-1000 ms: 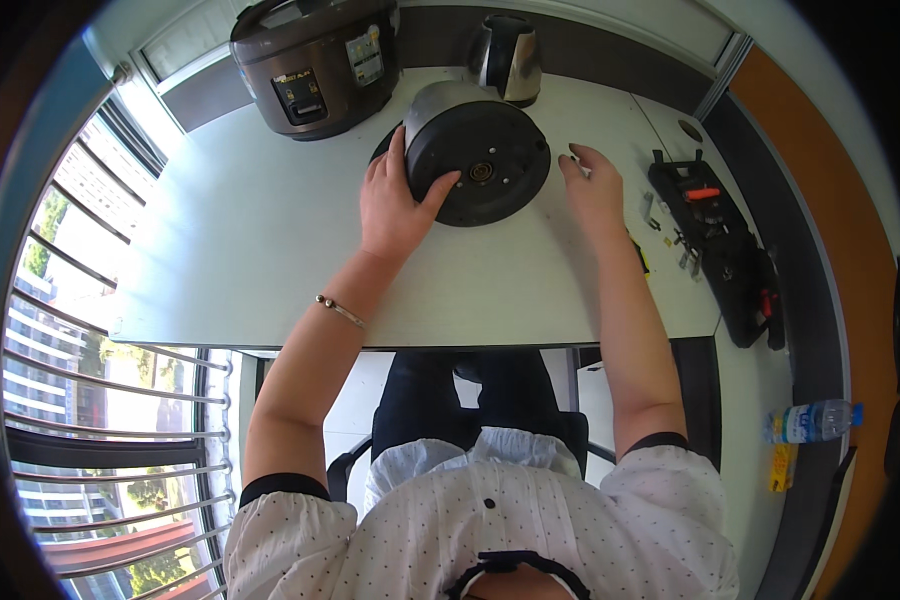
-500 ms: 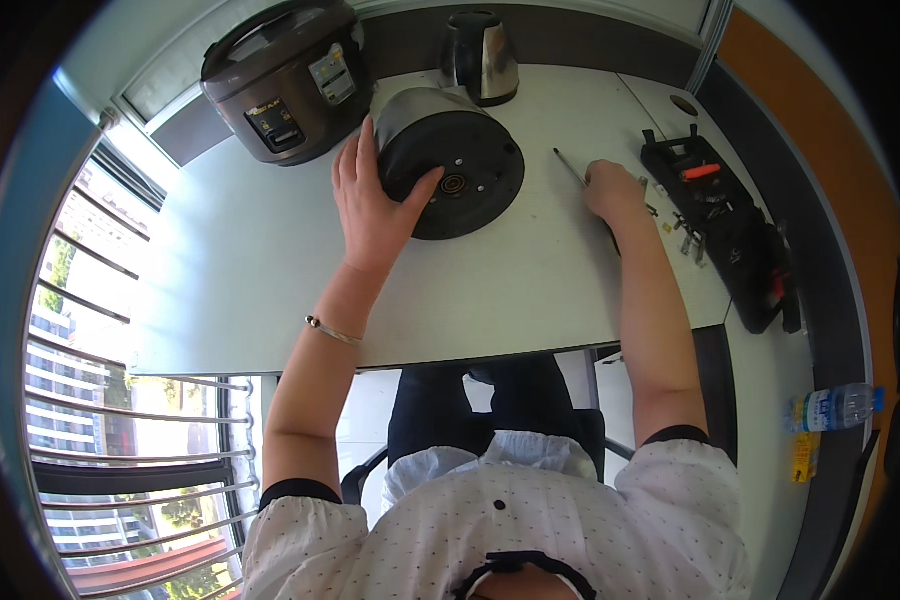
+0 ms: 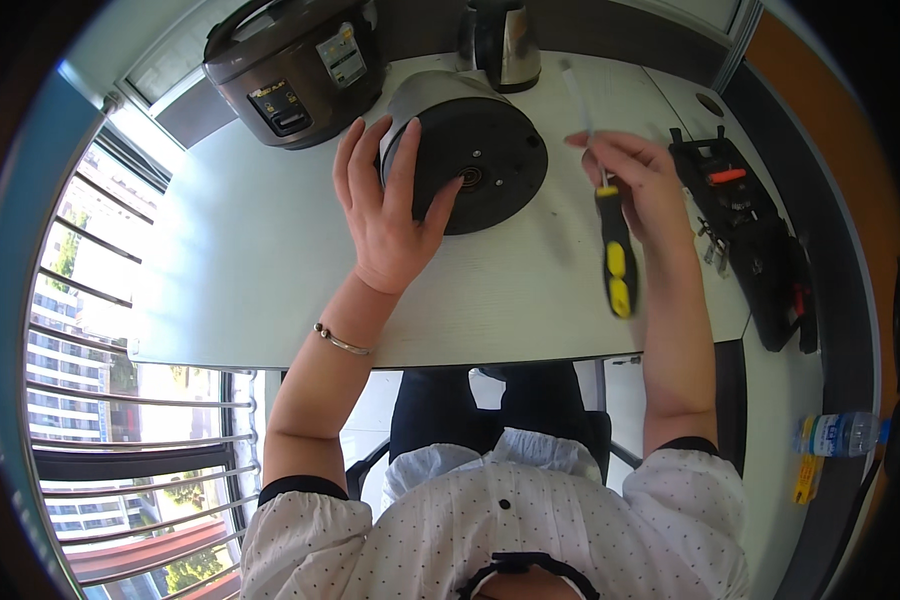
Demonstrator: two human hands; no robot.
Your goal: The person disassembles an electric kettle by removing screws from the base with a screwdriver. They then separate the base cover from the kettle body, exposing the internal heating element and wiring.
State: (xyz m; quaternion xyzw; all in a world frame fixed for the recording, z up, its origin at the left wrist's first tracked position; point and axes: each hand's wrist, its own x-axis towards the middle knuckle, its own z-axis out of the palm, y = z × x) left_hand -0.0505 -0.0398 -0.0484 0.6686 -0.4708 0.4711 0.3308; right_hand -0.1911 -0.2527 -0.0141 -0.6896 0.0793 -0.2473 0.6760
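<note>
An electric kettle (image 3: 515, 175) with a steel body lies tipped on the table, its round black base turned toward me. That base has a ringed connector and small screws. My left hand (image 3: 390, 205) grips the kettle at its left side, the thumb lying across the base near the connector. To the right of it, my right hand (image 3: 635, 180) is off the table and pinches a screwdriver (image 3: 616, 250) by its shank. The screwdriver's black and yellow handle hangs down toward me, while its blurred tip points away.
A brown rice cooker (image 3: 300, 75) stands at the far left, and another kettle (image 3: 515, 45) behind. On the right lies an opened black tool case (image 3: 750, 230) with small metal bits (image 3: 712, 245) beside it. A plastic bottle (image 3: 845, 435) lies lower right.
My right hand has lifted the screwdriver from the table and its handle now swings toward me. My left hand remains on the kettle, fingers shifted slightly. The whole view has moved a little.
</note>
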